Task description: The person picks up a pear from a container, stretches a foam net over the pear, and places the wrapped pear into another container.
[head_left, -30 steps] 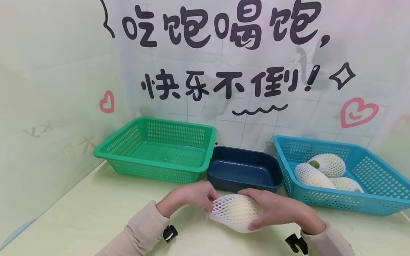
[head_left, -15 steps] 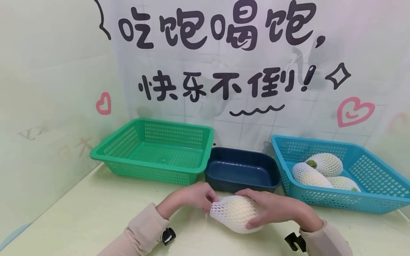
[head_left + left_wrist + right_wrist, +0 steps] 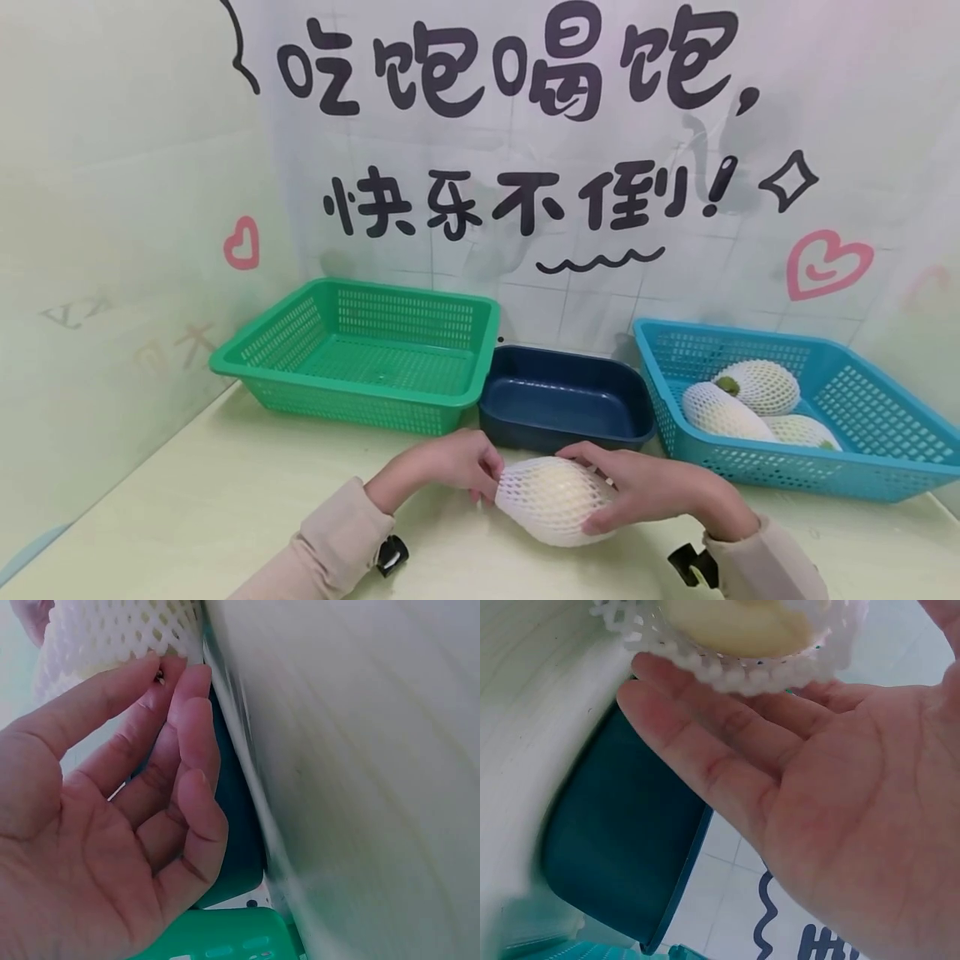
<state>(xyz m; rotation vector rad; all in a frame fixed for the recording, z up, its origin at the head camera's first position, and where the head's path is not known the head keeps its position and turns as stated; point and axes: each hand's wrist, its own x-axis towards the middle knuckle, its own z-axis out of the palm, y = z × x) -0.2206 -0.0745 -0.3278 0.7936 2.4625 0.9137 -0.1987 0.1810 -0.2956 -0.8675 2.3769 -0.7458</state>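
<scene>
A pale yellow fruit in a white foam net point(image 3: 551, 500) lies on its side on the table, in front of the dark blue basin. My left hand point(image 3: 463, 463) pinches the net's left end between thumb and fingertips; in the left wrist view a tiny dark spot shows between the fingers point(image 3: 142, 705). From the right, my right hand point(image 3: 656, 487) holds the fruit, thumb on the near side and fingers over the far side. The right wrist view shows the net's open edge, with bare yellow fruit point(image 3: 742, 626) inside it.
Behind the hands stands the dark blue basin point(image 3: 566, 433). A green basket point(image 3: 360, 400) is at the left, with nothing seen in it. At the right, a blue basket point(image 3: 810, 475) holds 3 netted fruits point(image 3: 759, 387). A printed sheet hangs behind.
My left fingers have closed in nearer to the fruit, and the stretched net end at them looks shorter. The right hand keeps its hold. The head view has shifted slightly.
</scene>
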